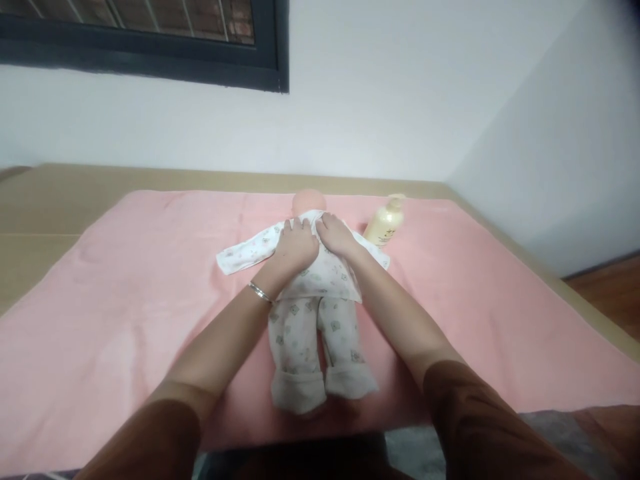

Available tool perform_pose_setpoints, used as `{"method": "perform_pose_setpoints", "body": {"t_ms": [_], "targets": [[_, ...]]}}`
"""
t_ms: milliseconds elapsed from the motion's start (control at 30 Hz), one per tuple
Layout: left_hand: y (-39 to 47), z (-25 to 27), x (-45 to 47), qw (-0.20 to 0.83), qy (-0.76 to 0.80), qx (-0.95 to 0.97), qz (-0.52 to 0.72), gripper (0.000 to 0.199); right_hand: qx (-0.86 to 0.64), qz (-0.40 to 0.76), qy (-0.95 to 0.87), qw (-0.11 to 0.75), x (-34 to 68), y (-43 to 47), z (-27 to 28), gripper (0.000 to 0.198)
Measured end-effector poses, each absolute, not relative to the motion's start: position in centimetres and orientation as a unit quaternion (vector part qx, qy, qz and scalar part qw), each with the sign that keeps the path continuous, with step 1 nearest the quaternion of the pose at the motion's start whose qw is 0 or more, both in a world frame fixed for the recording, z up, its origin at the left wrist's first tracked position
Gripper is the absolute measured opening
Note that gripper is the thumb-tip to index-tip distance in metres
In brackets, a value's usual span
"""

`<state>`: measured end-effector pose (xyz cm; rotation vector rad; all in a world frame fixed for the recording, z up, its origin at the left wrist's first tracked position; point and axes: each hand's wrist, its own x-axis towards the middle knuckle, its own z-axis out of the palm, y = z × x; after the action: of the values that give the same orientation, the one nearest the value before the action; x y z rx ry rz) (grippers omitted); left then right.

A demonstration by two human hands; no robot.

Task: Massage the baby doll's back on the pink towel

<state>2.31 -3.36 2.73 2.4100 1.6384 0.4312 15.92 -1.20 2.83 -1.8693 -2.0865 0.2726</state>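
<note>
A baby doll [309, 202] lies on a pink blanket [170, 267], its head toward the wall and its legs toward me. It wears a white patterned top [320, 283] and matching trousers [297, 333] with turned-up cuffs. The face does not show. My left hand [299, 243] rests on the left side of the doll's upper body, fingers stretched out. On the other side my right hand [336, 235] lies across the shoulder area, its fingers extended on the cloth. Both sleeves spread out sideways.
A pale yellow pump bottle [385, 223] stands on the blanket right of the doll, close to the right sleeve. A tan surface [75, 193] shows beyond the blanket's edges. Behind it rises a white wall [370, 107] with a dark-framed window [280, 47].
</note>
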Motion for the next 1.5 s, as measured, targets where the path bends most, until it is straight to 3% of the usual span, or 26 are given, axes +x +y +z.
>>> {"method": "perform_pose_setpoints", "body": {"t_ms": [167,500,767,1333,1500], "targets": [[-1.4,2.7,1.1,0.131,0.581,0.789,0.149,0.057,-0.656,0.063,-0.740,0.135,14.9,-2.7,4.0,0.046],[-0.2,1.3,0.8,0.105,0.593,0.762,0.238,0.044,-0.654,0.031,-0.748,0.113,12.5,-5.3,4.8,0.043],[0.0,0.6,1.0,0.086,0.595,0.765,0.229,0.054,-0.653,0.091,-0.733,0.169,15.4,-1.1,2.1,0.063],[0.4,0.2,0.8,0.091,0.597,0.761,0.236,0.057,-0.652,0.068,-0.733,0.182,15.2,-1.1,1.5,0.061],[-1.5,2.2,1.5,0.081,0.607,0.771,0.173,0.056,-0.644,0.086,-0.737,0.185,15.6,-1.3,2.1,0.061]]}}
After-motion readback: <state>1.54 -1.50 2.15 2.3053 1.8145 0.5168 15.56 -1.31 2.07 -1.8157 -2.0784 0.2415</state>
